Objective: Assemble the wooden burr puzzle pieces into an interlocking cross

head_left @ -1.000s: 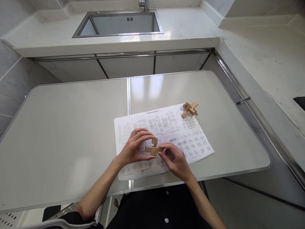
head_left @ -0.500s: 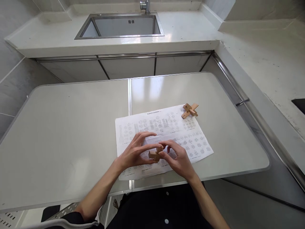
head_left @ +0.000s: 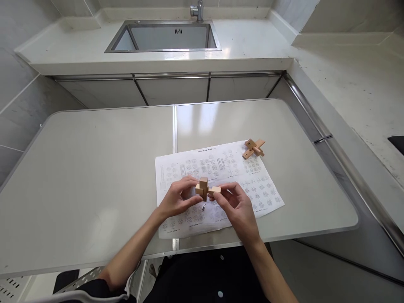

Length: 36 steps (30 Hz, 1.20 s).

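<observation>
A small wooden interlocking puzzle (head_left: 205, 188), cross-shaped with one block standing up, is held above a printed instruction sheet (head_left: 252, 185). My left hand (head_left: 176, 200) pinches its left side and my right hand (head_left: 236, 206) grips its right arm with the fingertips. A second wooden puzzle cross (head_left: 253, 148) lies on the table at the sheet's far right corner, away from both hands.
The white folding table (head_left: 78, 176) has a seam down its middle and a rounded right edge. Behind it is a counter with a steel sink (head_left: 164, 37) and tap (head_left: 198, 9). A counter runs along the right (head_left: 353, 84).
Both hands turned the wooden puzzle and lifted it slightly; it now stands with one block upright. The camera view shifted a little to the left.
</observation>
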Available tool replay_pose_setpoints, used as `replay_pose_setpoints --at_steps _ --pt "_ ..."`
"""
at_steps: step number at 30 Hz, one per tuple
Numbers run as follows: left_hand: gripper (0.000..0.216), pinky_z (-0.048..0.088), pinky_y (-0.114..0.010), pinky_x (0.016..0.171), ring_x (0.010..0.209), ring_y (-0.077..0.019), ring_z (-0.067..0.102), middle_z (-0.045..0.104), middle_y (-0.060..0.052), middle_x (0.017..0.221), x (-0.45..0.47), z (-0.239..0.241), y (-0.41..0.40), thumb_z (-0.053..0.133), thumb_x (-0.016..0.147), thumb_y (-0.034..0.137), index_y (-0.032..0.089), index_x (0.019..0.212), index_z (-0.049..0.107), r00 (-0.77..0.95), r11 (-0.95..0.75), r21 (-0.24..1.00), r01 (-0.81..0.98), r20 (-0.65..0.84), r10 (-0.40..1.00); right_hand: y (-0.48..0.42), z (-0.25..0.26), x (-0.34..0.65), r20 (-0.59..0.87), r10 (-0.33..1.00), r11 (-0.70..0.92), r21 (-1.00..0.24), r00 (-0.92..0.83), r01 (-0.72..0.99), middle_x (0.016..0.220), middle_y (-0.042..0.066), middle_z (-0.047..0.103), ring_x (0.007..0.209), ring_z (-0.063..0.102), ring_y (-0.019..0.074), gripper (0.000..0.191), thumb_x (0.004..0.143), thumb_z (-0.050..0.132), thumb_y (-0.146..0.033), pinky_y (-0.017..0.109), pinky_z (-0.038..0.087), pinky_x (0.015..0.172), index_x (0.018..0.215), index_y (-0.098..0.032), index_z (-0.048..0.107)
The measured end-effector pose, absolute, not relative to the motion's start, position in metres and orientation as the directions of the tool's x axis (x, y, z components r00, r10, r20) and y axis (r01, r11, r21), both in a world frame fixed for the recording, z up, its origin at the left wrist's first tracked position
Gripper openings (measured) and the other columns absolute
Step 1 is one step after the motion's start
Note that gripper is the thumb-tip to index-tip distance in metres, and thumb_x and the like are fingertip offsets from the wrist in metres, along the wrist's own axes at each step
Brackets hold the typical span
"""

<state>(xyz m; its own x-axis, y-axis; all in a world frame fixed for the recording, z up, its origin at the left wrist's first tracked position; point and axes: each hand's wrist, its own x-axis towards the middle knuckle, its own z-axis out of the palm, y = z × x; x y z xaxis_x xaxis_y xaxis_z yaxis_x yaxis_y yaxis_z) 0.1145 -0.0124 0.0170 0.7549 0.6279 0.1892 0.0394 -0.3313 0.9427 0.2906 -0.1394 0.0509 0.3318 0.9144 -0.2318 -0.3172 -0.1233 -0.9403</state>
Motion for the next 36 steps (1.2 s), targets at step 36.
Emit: replay_pose_setpoints --at_steps 36 --pt "0.04 0.047 -0.028 0.067 0.067 -0.0139 0.055 0.062 -0.002 0.08 0.111 0.025 -0.006 0.056 0.103 0.057 0.018 0.101 0.062 0.639 0.043 0.995 0.091 -0.092 0.764 -0.116 0.036 0.306 -0.39 0.918 -0.36 -0.897 0.074 -0.257 0.12 0.009 0.078 0.121 0.071 0.0305 0.043 0.088 0.079 -0.05 0.046 0.057 0.104 0.12 -0.024 0.07"
